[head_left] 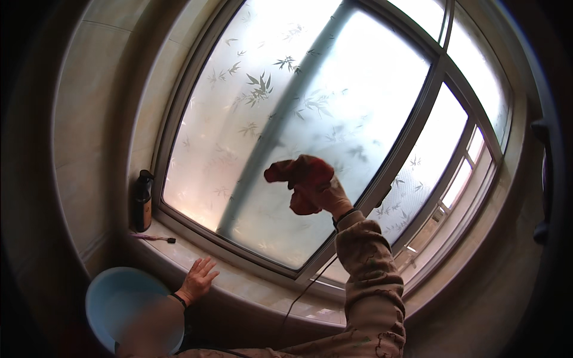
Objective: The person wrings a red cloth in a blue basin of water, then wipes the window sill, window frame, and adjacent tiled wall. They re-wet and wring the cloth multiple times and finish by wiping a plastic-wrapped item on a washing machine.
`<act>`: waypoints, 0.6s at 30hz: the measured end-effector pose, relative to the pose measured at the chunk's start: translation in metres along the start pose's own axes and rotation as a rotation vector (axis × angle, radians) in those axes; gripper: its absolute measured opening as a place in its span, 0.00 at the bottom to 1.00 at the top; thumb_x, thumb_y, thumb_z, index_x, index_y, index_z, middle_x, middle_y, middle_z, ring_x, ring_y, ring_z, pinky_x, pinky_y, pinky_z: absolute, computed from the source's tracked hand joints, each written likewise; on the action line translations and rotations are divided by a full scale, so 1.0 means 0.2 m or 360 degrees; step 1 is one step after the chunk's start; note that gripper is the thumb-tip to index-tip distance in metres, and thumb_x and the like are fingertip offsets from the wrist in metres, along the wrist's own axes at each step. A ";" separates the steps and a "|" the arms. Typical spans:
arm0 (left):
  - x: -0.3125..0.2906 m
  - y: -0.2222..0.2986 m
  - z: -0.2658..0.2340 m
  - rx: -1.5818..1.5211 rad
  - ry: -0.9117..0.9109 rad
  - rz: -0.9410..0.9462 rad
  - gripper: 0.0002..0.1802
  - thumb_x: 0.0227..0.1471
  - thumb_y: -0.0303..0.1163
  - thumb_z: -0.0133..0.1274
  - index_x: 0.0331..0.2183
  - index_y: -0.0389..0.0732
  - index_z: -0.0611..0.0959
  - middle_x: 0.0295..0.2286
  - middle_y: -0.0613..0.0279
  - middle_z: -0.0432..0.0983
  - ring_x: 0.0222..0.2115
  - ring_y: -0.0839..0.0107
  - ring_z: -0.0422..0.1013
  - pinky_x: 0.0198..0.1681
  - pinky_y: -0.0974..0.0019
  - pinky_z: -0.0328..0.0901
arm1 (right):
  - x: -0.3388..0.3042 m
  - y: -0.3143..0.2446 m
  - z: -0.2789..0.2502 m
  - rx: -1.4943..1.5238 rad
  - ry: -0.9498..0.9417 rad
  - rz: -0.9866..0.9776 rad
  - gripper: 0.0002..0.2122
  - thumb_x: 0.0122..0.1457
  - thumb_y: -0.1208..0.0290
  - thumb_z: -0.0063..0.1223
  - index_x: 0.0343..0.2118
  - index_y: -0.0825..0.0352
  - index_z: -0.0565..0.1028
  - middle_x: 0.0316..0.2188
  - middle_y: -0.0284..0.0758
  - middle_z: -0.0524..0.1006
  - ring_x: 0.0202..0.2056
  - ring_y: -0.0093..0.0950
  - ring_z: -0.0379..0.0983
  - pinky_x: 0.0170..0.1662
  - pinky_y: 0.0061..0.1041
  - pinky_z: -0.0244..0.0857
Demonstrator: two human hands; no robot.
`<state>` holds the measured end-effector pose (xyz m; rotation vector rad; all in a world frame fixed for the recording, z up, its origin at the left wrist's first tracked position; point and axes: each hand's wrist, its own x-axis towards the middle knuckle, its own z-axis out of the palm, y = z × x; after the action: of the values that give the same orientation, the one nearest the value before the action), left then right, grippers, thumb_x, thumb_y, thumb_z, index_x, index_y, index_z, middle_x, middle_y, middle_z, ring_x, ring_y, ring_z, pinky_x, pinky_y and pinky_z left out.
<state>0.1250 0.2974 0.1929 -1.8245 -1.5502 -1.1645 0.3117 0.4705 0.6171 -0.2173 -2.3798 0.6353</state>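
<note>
My right hand [331, 197] grips a dark red cloth [307, 176], raised in front of a frosted window pane [352, 101] with a leaf pattern. Whether the cloth presses on the glass or hangs just off it, I cannot tell. Most of the fingers are hidden behind or inside the cloth. Lower down, my left hand [197, 281] lies flat on the tiled window sill [245, 280], fingers stretched out and nothing in them. Below that forearm, which is partly blurred, sits a light blue basin [104, 298].
On the sill's left end stands a black pump bottle [142, 200], with a toothbrush [152, 238] lying in front of it. A metal frame bar [412, 134] divides the window, and an opening with bars shows at the right. A thin dark cord [303, 292] crosses the sill.
</note>
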 end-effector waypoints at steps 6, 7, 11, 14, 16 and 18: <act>-0.03 -0.01 0.04 -0.0018 0.0060 -0.0036 0.14 0.47 0.24 0.53 0.39 0.43 0.85 0.48 0.54 0.77 0.58 0.53 0.65 0.66 0.49 0.50 | 0.43 -0.17 -0.61 -0.0295 0.0815 -0.0836 0.04 0.62 0.78 0.48 0.38 0.65 0.74 0.32 0.30 0.77 0.33 0.18 0.73 0.35 0.18 0.68; -0.02 -0.01 0.04 -0.0015 0.0069 -0.0044 0.14 0.47 0.24 0.53 0.39 0.43 0.85 0.47 0.54 0.77 0.58 0.53 0.65 0.66 0.50 0.50 | 0.50 -0.19 -0.70 -0.0325 0.0929 -0.0808 0.06 0.64 0.73 0.47 0.41 0.65 0.74 0.33 0.30 0.77 0.35 0.20 0.74 0.38 0.21 0.68; 0.08 -0.03 0.05 -0.0021 0.0132 -0.0066 0.14 0.46 0.25 0.53 0.38 0.43 0.85 0.48 0.54 0.77 0.58 0.54 0.64 0.66 0.50 0.49 | 0.78 -0.28 -0.82 -0.1699 0.1493 -0.0747 0.15 0.64 0.59 0.49 0.43 0.68 0.74 0.34 0.39 0.77 0.38 0.35 0.76 0.43 0.33 0.69; 0.12 -0.03 0.05 0.0021 0.0121 -0.0039 0.13 0.46 0.25 0.53 0.36 0.42 0.85 0.49 0.54 0.76 0.58 0.54 0.64 0.66 0.50 0.50 | 0.92 -0.31 -0.58 -0.1834 0.1536 -0.1045 0.12 0.54 0.64 0.57 0.36 0.67 0.74 0.30 0.39 0.75 0.33 0.39 0.73 0.40 0.38 0.69; 0.13 -0.03 0.06 0.0078 0.0085 0.0022 0.12 0.46 0.24 0.53 0.35 0.41 0.85 0.50 0.54 0.75 0.58 0.55 0.64 0.66 0.50 0.50 | 0.85 -0.23 -0.27 -0.1939 0.1173 -0.1176 0.19 0.54 0.63 0.58 0.48 0.65 0.75 0.46 0.41 0.73 0.50 0.42 0.67 0.51 0.45 0.62; 0.11 -0.03 0.06 0.0029 0.0079 -0.0020 0.12 0.46 0.24 0.53 0.35 0.41 0.85 0.50 0.53 0.75 0.58 0.55 0.64 0.66 0.50 0.50 | 0.66 -0.13 0.05 -0.1740 0.0572 -0.0874 0.25 0.57 0.59 0.55 0.57 0.58 0.70 0.61 0.40 0.65 0.60 0.44 0.61 0.60 0.45 0.57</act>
<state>0.1233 0.3218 0.2043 -1.7632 -1.5415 -1.1885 0.2038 0.4848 0.6957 -0.1042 -2.0416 -0.9131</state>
